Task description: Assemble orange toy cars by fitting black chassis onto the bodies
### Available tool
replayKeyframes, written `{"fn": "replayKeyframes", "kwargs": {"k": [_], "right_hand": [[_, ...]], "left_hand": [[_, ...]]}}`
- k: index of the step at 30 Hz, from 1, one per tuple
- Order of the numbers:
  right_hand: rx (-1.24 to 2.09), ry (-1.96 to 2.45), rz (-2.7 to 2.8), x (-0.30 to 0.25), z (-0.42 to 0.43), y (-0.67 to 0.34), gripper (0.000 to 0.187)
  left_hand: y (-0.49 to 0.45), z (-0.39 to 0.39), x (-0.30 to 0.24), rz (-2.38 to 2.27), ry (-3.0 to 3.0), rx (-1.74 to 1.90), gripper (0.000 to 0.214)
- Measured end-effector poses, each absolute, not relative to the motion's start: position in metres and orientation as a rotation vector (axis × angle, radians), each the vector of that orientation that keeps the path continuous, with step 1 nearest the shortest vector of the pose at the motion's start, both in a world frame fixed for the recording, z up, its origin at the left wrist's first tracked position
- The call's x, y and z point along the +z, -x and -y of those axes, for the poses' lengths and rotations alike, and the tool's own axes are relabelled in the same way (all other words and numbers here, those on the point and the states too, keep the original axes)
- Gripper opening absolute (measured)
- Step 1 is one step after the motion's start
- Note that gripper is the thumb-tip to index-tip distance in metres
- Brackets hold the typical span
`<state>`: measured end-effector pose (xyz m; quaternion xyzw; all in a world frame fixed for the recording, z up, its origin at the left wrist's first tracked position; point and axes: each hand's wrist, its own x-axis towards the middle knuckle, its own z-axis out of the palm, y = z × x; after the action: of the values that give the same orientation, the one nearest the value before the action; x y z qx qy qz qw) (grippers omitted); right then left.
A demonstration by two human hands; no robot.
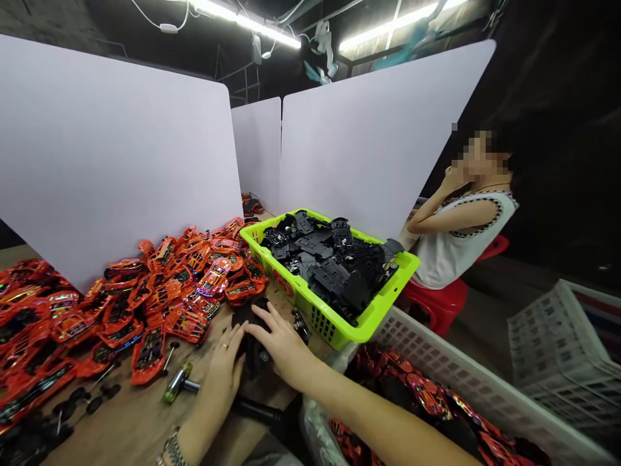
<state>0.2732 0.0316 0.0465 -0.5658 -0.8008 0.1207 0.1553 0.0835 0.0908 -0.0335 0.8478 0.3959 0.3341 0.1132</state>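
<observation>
My left hand [224, 364] and my right hand [280, 342] meet on the worktop, fingers closed round a black plastic toy car chassis [253, 353]. The fingers hide much of it. My left hand wears a ring, and a watch or bracelet [173, 448] circles that wrist. Left of that hand lies a tool with a clear yellow-green end [178, 383] and a metal shank. A black handle [257, 410] lies below my hands; I cannot tell whether it belongs to that tool. Just right of my right hand is another dark part with shiny metal [301, 327].
Orange toy car bodies [179, 285] heap on the left. A lime-green basket [339, 333] holds black chassis. Loose wheels on axles [92, 398] lie front left. A white crate [436, 349] holds more orange bodies. White partitions [359, 149] stand behind; a person [466, 226] sits right.
</observation>
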Motion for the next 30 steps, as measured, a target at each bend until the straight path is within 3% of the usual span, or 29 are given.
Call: {"fn": "replayKeyframes", "kwargs": {"k": [4,8,11,16,18,21,24,30], "right_hand": [[0.433,1.682,2.364,0.021,-0.055,-0.281,0.126],[0.41,1.809,2.363,0.029,-0.059,-0.284,0.135],[0.404,1.807,2.333,0.058,-0.04,-0.287,0.124],[0.389,1.401,2.15,0.128,0.007,-0.343,0.057],[0.279,1.5,2.074,0.148,0.011,-0.383,0.045],[0.281,1.822,2.198,0.159,-0.007,-0.432,0.066],[0.473,1.858,2.435,0.159,-0.035,-0.453,0.089],[0.357,1.672,2.513,0.153,-0.049,-0.467,0.087]], "left_hand": [[-0.082,-0.103,-0.052,-1.212,-2.422,0.816,0.065],[-0.087,-0.099,-0.06,-1.374,-2.386,0.708,0.076],[-0.09,-0.095,-0.055,-1.489,-2.355,0.715,0.067],[-0.116,-0.098,0.006,-1.266,-2.407,1.006,0.04],[-0.146,-0.104,0.043,-1.061,-2.451,1.056,0.036],[-0.205,-0.12,0.092,-0.823,-2.544,0.872,0.04],[-0.261,-0.141,0.118,-0.817,-2.594,0.502,0.059],[-0.298,-0.17,0.119,-0.74,-2.468,0.324,0.078]]}}
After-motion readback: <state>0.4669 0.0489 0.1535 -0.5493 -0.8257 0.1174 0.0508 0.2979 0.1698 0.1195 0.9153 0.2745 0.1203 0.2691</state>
